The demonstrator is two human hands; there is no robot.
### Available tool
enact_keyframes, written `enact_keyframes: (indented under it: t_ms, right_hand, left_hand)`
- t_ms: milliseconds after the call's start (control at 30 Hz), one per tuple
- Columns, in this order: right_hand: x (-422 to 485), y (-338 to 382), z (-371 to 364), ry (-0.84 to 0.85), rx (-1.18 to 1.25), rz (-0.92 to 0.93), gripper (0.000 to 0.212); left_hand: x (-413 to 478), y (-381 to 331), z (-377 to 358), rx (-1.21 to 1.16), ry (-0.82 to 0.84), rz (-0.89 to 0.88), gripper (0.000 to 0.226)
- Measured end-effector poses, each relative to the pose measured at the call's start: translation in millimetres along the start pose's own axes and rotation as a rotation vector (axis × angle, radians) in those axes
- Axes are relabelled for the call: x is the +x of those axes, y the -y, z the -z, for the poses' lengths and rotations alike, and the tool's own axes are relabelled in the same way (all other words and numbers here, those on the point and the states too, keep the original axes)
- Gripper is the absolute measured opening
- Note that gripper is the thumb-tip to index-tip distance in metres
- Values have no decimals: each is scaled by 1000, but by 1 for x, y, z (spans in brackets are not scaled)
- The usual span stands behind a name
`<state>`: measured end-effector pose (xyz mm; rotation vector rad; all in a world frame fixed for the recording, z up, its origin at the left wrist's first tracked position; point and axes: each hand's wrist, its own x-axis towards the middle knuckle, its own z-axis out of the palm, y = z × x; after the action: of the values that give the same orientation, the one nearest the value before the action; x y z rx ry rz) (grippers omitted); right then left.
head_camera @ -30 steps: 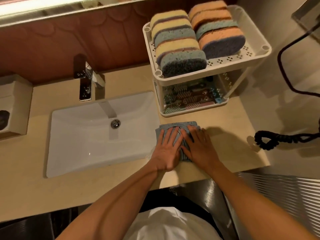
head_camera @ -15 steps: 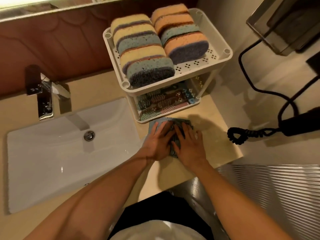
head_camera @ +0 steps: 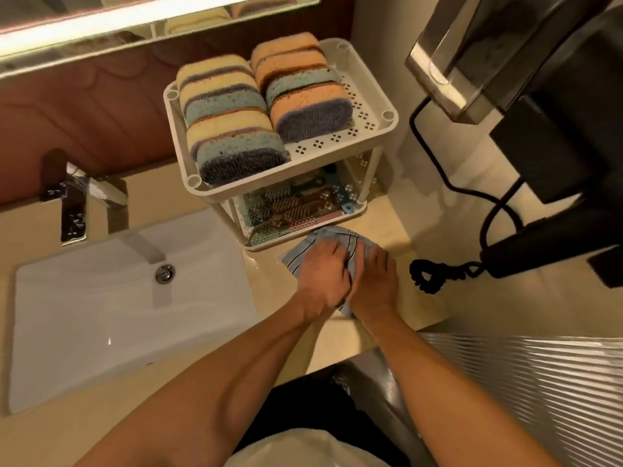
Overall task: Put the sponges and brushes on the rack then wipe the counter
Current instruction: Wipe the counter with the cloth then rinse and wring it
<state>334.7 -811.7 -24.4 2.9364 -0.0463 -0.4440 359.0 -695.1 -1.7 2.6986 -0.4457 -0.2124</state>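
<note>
A white two-tier rack (head_camera: 371, 129) stands on the beige counter (head_camera: 367, 335) right of the sink. Its top shelf holds several sponges (head_camera: 236, 129) in yellow, orange, blue and purple, in two rows. The lower shelf holds several brushes (head_camera: 290, 207) lying flat. Just in front of the rack lies a blue striped cloth (head_camera: 296, 252) on the counter. My left hand (head_camera: 323, 278) and my right hand (head_camera: 374, 284) press side by side on the cloth, fingers curled into it, covering most of it.
A white sink basin (head_camera: 101, 315) with a chrome tap (head_camera: 72, 210) lies to the left. A black wall unit with a coiled cord (head_camera: 435, 274) hangs at the right, the cord resting near the counter's right end. A ribbed metal panel (head_camera: 539, 382) is below right.
Both hands have pushed the cloth away from me, toward the rack's foot, and their fingers have curled into it. The head camera has swung to the right.
</note>
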Motion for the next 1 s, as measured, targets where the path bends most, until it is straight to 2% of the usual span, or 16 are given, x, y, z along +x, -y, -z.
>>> enact_keyframes:
  t_ms: [67,167,333,367,467,567,667,767,1000]
  right_hand:
    - [2,-2,0,-41,12,-23,83]
    - [7,-1,2,0,36,-78,74]
    - [18,-8,4,90,19,-198,41]
    - [23,-10,5,115,19,-229,43]
    - [26,-20,4,117,-86,-250,69]
    - [23,-30,-5,28,-97,-56,95]
    - [28,-36,-14,-7,63,-3,117]
    - [30,-39,-28,-24,135,36,113]
    - [26,-44,-44,-50,176,-56,99]
  left_hand:
    - [-15,1,-12,43,-53,69,40]
    - [-14,-2,-24,-1,91,107,61]
    - [21,-18,-24,-150,269,149,60]
    - [29,-20,-25,-160,292,138,60]
    - [44,-23,-27,-197,351,83,61]
    - [50,-26,-33,-194,354,54,61]
    - [53,-23,-33,-234,341,48,61]
    - [57,-23,-32,-252,345,2,60]
    - [62,-31,-38,-317,351,-51,64]
